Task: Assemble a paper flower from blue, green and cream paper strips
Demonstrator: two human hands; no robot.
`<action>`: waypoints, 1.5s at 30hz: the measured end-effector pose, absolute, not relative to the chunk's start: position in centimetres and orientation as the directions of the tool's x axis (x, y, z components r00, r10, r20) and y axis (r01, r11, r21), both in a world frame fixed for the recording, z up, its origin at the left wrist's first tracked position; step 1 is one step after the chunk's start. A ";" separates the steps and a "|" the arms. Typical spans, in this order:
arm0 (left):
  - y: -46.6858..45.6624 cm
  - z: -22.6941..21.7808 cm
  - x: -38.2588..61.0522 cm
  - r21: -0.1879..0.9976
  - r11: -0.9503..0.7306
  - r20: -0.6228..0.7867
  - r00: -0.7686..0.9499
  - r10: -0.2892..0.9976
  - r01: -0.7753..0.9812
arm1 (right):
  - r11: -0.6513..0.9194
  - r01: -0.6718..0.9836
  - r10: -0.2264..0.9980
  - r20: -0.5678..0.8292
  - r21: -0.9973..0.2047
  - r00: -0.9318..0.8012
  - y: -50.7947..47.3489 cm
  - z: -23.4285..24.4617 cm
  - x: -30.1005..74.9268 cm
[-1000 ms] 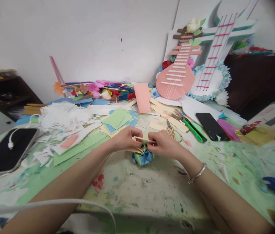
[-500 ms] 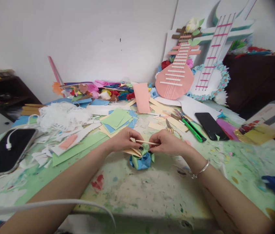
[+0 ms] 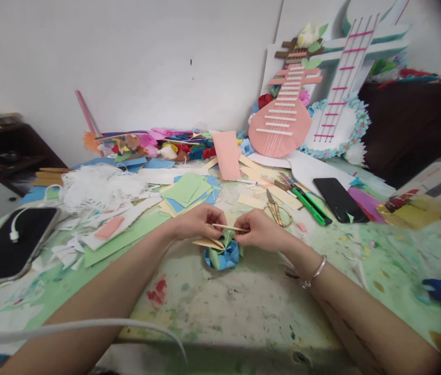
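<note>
My left hand [image 3: 200,222] is closed, its thumb and fingers pinching paper at the upper edge of a blue paper flower [image 3: 224,259]. Green paper leaves [image 3: 214,257] and a folded cream paper piece [image 3: 207,242] stick out around the flower. My right hand [image 3: 260,229] is closed on one end of a thin pale stick [image 3: 229,227], which lies level above the flower and reaches to my left fingers. Right fingertips also come close to the green paper; whether they grip it is hidden. Gold-handled scissors [image 3: 277,210] lie just beyond my right hand.
Green and blue paper sheets [image 3: 187,190], tangled white string [image 3: 97,185] and a tablet [image 3: 11,245] with a white cable lie leftward. A green cutter [image 3: 309,206] and a phone [image 3: 338,199] lie right. Paper lutes [image 3: 281,127] lean at the back.
Both hands, the stick and the flower have shifted slightly left. The right hand has moved a little off the scissors, so more of their handles shows.
</note>
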State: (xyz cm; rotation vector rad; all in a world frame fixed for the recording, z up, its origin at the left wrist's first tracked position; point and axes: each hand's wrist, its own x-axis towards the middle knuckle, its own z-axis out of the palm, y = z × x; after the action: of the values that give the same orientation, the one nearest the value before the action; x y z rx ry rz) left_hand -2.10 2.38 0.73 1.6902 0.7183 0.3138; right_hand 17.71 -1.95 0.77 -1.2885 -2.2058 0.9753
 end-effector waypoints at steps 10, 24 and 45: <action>1.3 1.2 -0.9 0.878 -0.225 -0.088 0.603 0.793 0.423 | 0.227 0.645 0.956 0.040 -0.730 -0.291 -2.0 0.4 17.3; 1.1 0.5 -0.7 0.984 -0.009 -0.104 0.624 0.774 0.175 | 0.197 0.378 0.933 0.054 -0.905 -0.356 -1.8 0.5 17.8; 0.3 0.2 0.6 0.997 -0.021 -0.028 0.565 0.825 0.080 | 0.408 0.522 0.911 0.300 -0.749 -0.282 -2.1 0.5 17.3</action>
State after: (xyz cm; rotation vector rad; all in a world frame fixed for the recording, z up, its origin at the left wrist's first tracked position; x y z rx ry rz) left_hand 0.58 0.32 0.21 1.4916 0.8116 0.7113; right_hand 17.25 -2.12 0.48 -1.2193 -1.9412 0.6839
